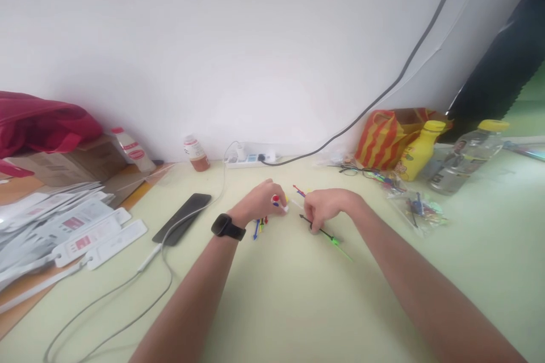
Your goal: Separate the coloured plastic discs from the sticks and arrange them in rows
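Note:
My left hand (264, 202), with a black watch on its wrist, is closed in a pinch. Small red, blue and white plastic pieces (276, 199) show at its fingers. Below that hand, several blue, yellow and red arrow-shaped pieces (259, 227) lie on the table. My right hand (327, 205) points down, its fingertips closed on a black arrow-shaped piece (327, 234) at table level. A bright green pointed piece (340, 248) lies at the black one's lower end. Red and blue arrow pieces (298, 190) rest just beyond my right fingers.
On the pale green table (272, 306), a phone (183, 218) with a white cable lies at left beside stacked white tags (80, 227). A power strip (251, 161) sits against the wall. Bottles (419, 153), a striped bag (378, 139) and a plastic bag of small parts (419, 210) stand right.

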`<action>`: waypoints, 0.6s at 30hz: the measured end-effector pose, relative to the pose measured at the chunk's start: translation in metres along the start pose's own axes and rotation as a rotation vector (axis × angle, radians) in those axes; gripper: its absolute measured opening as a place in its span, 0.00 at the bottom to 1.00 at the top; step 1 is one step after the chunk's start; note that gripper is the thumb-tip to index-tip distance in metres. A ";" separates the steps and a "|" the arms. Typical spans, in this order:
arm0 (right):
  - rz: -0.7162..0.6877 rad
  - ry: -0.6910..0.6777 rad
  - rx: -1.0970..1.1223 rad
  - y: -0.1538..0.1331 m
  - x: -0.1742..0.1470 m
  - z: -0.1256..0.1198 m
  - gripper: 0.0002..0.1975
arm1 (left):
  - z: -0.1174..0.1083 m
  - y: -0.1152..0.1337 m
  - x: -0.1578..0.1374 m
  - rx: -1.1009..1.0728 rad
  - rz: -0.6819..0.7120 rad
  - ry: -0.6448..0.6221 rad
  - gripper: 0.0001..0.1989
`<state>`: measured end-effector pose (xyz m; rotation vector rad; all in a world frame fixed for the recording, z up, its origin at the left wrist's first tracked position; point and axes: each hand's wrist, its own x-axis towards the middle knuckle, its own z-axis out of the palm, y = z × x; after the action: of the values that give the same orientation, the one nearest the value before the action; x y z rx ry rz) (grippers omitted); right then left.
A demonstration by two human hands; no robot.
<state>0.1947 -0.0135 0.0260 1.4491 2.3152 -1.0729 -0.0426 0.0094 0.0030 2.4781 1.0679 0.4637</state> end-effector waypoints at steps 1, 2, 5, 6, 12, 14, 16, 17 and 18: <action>-0.013 0.016 0.015 -0.001 0.000 0.000 0.07 | -0.001 -0.001 0.000 0.013 0.007 0.020 0.05; -0.031 0.036 0.044 0.000 0.000 -0.001 0.06 | -0.003 -0.002 0.000 0.018 0.014 0.042 0.06; -0.107 0.125 0.229 0.003 -0.001 -0.006 0.07 | -0.010 0.002 0.001 -0.047 0.028 0.126 0.08; -0.148 0.170 0.318 0.004 -0.001 -0.008 0.07 | -0.012 0.006 0.001 -0.095 0.033 0.150 0.10; -0.398 0.417 0.773 0.006 0.002 -0.014 0.08 | -0.015 0.036 0.005 -0.468 0.111 0.166 0.15; -0.442 0.449 0.831 0.003 0.006 -0.012 0.08 | -0.013 0.041 0.007 -0.490 0.148 0.197 0.14; -0.452 0.462 0.835 -0.001 0.009 -0.009 0.07 | -0.013 0.044 0.007 -0.479 0.155 0.234 0.11; -0.437 0.470 0.815 -0.002 0.011 -0.008 0.06 | -0.014 0.045 0.006 -0.473 0.145 0.246 0.10; -0.408 0.484 0.778 -0.003 0.012 -0.008 0.06 | -0.015 0.044 0.005 -0.464 0.130 0.246 0.09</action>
<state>0.1875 -0.0009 0.0267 1.6403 2.7574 -2.1239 -0.0191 -0.0117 0.0379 2.1165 0.7744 0.9583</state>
